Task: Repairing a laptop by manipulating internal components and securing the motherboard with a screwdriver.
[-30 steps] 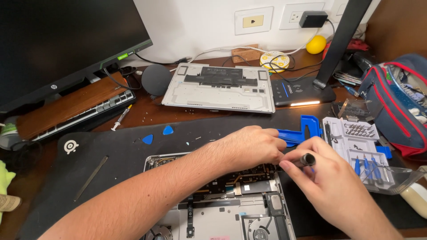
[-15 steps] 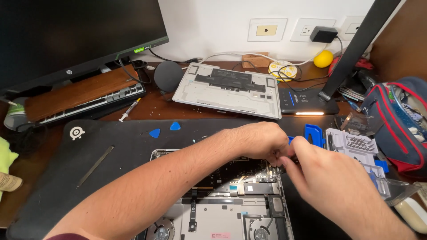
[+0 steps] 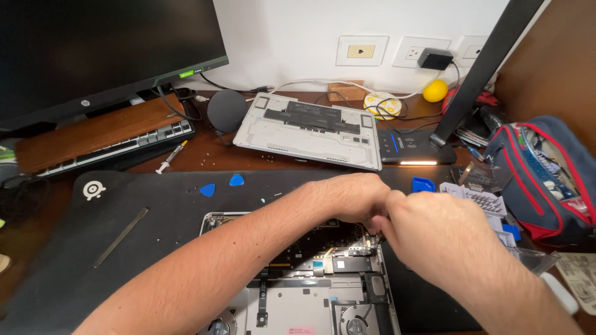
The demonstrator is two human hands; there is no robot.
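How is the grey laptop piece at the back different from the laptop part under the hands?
The removed bottom cover lies bare near the wall, a flat grey panel with black strips. The open laptop lies on the black mat under the left hand and right hand, showing boards and fans. Both are silver-grey.

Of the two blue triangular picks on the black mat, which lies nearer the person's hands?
The right-hand pick, the one farther up the black mat; the other pick lies farther left. Both lie apart from the left hand and right hand.
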